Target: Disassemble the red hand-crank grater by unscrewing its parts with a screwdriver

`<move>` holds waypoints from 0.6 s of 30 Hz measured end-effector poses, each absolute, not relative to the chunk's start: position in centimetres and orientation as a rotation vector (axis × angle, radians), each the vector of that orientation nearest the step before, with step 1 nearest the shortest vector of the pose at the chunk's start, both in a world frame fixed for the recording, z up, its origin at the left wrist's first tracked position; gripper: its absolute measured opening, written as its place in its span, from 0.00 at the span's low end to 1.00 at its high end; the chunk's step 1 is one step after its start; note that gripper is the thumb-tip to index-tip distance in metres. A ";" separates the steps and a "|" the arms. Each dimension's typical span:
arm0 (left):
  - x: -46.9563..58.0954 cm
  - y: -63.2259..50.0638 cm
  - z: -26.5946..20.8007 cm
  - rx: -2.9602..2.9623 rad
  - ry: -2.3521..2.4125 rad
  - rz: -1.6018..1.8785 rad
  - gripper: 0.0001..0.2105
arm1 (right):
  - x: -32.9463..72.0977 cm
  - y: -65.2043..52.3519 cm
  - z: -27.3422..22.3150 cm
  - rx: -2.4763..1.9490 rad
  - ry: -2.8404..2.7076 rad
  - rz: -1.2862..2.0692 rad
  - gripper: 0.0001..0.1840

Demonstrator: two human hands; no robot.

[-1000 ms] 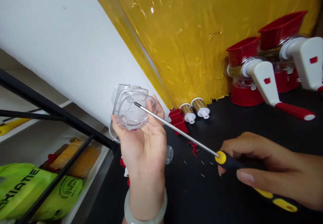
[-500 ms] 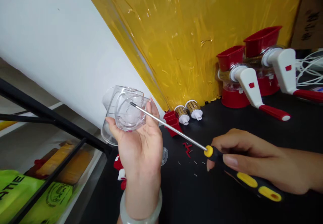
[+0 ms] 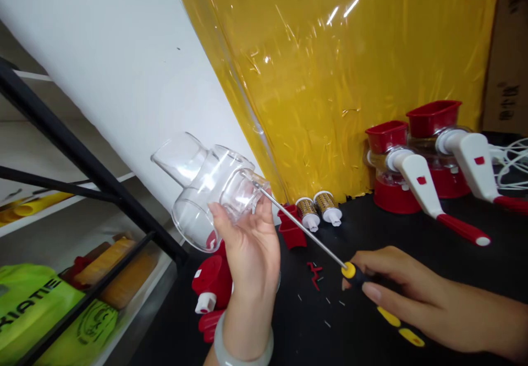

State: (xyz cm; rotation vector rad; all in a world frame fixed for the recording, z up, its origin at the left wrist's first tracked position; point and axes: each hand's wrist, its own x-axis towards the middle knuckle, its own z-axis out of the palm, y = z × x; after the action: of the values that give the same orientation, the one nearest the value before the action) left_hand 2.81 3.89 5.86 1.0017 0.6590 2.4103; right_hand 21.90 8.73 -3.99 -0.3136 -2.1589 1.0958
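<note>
My left hand [image 3: 253, 253], with a pale bangle at its wrist, is closed around the lower part of a clear plastic rotary grater body [image 3: 196, 206]. The body is tilted, its wide round openings facing left. My right hand [image 3: 406, 294] grips the black and yellow handle of a long screwdriver [image 3: 307, 230]. The shaft points up and left, and its tip lies at the near end of the clear body; whether it touches a screw cannot be made out. Below on the black table are small red plastic parts [image 3: 315, 275] and several loose screws [image 3: 327, 323].
Two grater drums [image 3: 328, 209] lie beside a red hopper [image 3: 292, 228]. At right stand two red and white rotary graters [image 3: 396, 170] with cranks. Another red part [image 3: 212, 280] rests behind my left wrist. A black metal frame [image 3: 94, 173] and shelf are at left, a yellow-wrapped panel [image 3: 330, 80] behind.
The clear body has turned so its side and wide openings show. The screwdriver has followed it, its tip staying at the body's near end. The whole view has shifted, scenery sitting lower.
</note>
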 end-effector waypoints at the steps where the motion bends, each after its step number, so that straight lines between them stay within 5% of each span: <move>1: 2.8 3.8 5.8 1.021 0.666 2.413 0.25 | 21.9 8.7 -4.1 -0.316 -2.174 1.064 0.18; 18: 2.5 3.6 5.4 1.157 0.763 2.438 0.20 | 20.4 8.4 -5.2 -0.399 -2.273 0.748 0.10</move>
State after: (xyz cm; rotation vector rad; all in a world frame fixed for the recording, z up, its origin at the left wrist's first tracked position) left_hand 2.49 3.57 5.39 1.1574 0.7627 2.4380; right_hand 20.41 8.38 -5.19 -0.3988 -2.2728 0.7480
